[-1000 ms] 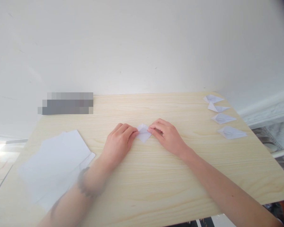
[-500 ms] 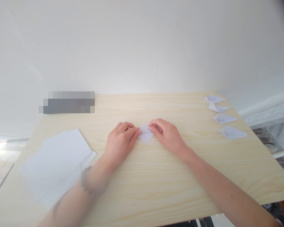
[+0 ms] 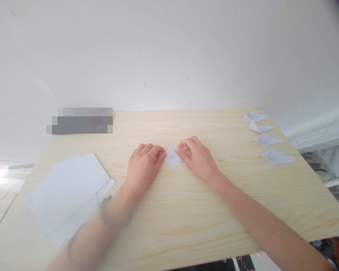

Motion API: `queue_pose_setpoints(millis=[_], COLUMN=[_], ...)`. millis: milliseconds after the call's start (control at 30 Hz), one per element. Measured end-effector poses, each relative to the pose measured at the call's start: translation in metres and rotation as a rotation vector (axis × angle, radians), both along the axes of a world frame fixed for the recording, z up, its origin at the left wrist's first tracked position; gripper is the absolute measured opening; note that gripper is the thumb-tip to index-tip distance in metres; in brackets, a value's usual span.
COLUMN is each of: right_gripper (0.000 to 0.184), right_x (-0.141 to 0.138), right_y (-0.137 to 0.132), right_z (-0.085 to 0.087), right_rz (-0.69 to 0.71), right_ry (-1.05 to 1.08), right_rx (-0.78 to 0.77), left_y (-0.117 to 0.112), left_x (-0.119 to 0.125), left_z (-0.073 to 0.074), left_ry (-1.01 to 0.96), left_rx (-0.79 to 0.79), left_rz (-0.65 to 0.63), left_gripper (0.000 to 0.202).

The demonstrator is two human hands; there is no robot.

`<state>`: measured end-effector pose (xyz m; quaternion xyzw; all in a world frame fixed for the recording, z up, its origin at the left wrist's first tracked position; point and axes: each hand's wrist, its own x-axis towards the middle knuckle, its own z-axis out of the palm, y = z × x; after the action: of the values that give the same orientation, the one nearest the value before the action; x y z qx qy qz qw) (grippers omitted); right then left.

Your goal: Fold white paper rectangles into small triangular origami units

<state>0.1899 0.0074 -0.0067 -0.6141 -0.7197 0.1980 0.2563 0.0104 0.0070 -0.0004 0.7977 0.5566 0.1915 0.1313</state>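
Head view: a small folded paper point(image 3: 173, 159) lies on the pale wooden table point(image 3: 186, 226), between the two hands and roughly midway across the tabletop, turned so that one corner points to the near side. A crease runs across it from left to right. The left hand point(image 3: 143, 165) is at its left, thumb and index finger brought together on the left corner in a pinch, with the other fingers curled behind. The right hand point(image 3: 199, 160) is at its right, the thumb tip touching the paper's far right edge and the bent index finger close above it; whether these two grip the paper or only press on it, I cannot tell. Most of the paper's face shows in the gap between the hands. A dark bracelet point(image 3: 106, 212) circles the left wrist. Left of that forearm lies a pile of white sheets point(image 3: 70, 184), partly covered by the arm. Well to the right, four pointed paper pieces point(image 3: 267, 140) lie in a row running from far to near, the two farthest touching or nearly so. A blurred-out dark object point(image 3: 81, 125) sits at the far left, by the white wall point(image 3: 158, 56).
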Motion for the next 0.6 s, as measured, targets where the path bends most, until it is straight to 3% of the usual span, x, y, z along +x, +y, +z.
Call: queue_pose_setpoints(millis=[300,500,600], right_gripper=[0.012,0.023,0.019], right_x=[-0.0020,-0.0029,-0.0005], right_y=[-0.0015,-0.0069,-0.0066], right_z=[-0.0062,-0.0086,-0.0060], right_rz=[0.017,0.032,0.093], right_ry=[-0.025,-0.040,0.000], right_rx=[0.057,0.122,0.115], left_y=[-0.0027,0.0026,0.0043], left_x=[0.0002,-0.0015,-0.0015], left_z=[-0.0043,-0.0096,-0.0079], left_ry=[0.050,-0.100,-0.174], left_rx=[0.069,0.026,-0.018], left_rz=[-0.025,-0.006,-0.003], left_gripper=[0.029,0.023,0.018])
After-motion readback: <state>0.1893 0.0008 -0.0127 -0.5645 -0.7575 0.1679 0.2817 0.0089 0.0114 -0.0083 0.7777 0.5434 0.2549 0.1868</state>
